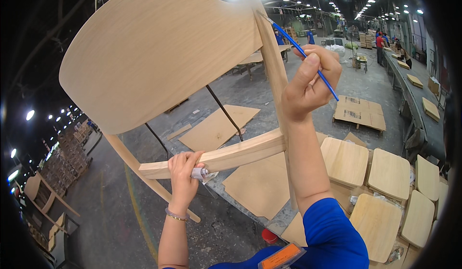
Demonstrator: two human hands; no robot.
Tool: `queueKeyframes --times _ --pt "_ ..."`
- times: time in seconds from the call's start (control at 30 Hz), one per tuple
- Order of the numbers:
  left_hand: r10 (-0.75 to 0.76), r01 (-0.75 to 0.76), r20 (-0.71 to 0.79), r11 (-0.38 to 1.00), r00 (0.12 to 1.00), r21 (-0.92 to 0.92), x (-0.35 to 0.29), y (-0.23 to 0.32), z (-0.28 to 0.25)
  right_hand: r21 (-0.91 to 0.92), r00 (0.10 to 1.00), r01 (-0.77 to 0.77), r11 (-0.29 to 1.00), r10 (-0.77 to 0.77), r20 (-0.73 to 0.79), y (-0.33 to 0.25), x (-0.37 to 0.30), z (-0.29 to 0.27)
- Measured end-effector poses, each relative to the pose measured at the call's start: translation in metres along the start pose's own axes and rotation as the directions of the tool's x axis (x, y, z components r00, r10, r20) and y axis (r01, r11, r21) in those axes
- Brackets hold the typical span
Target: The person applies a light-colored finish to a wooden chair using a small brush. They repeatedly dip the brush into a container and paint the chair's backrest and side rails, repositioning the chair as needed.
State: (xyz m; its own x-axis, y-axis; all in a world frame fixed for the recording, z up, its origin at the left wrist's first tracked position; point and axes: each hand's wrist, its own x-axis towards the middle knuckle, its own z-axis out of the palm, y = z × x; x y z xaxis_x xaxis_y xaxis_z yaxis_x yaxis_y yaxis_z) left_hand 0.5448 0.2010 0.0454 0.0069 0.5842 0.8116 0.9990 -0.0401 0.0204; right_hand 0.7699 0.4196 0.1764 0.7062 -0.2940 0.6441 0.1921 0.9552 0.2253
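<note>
A light wooden chair frame with a broad curved backrest [159, 52] fills the upper left. My right hand [312, 79] is closed around a thin blue-handled paintbrush [292, 41]. The brush's dark tip is at the top of the right post [273, 69], close to the backrest's edge; a blur leaves contact unclear. Lower down, my left hand [184, 170] wraps over the cross rail [236, 154], steadying its left half. A small whitish rolled piece [198, 173], perhaps cloth or paper, sticks out beside that thumb.
Beneath the frame lie brown cardboard sheets [260, 185] on a table. Several wooden seat panels [375, 225] are spread at the lower right. A conveyor [406, 93] runs along the right, with people [380, 43] farther off. A red container [269, 236] stands near my body.
</note>
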Motion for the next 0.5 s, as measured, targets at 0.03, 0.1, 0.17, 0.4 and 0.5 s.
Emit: queueKeyframes --times 0.03,0.1,0.17,0.4,0.5 --pt "0.001 -0.001 0.0 1.0 1.0 0.0 0.0 -0.001 0.0 -0.004 1.0 -0.003 1.0 0.003 0.003 0.0 -0.001 0.0" --pt "0.002 -0.002 -0.001 1.0 1.0 0.0 0.001 -0.003 0.001 -0.008 1.0 -0.007 1.0 0.007 0.006 0.0 -0.002 0.001" --pt "0.001 -0.001 -0.001 1.0 1.0 0.003 0.001 -0.006 0.002 -0.009 1.0 -0.009 1.0 0.009 0.003 0.0 -0.003 0.003" --pt "0.014 -0.014 -0.009 1.0 1.0 0.018 0.004 -0.027 0.011 0.017 0.998 -0.062 0.998 0.062 -0.01 -0.02 -0.016 -0.022" --pt "0.012 -0.012 -0.005 1.0 1.0 0.003 0.008 -0.045 0.018 0.108 0.976 -0.202 0.973 0.209 -0.061 -0.048 -0.038 -0.068"
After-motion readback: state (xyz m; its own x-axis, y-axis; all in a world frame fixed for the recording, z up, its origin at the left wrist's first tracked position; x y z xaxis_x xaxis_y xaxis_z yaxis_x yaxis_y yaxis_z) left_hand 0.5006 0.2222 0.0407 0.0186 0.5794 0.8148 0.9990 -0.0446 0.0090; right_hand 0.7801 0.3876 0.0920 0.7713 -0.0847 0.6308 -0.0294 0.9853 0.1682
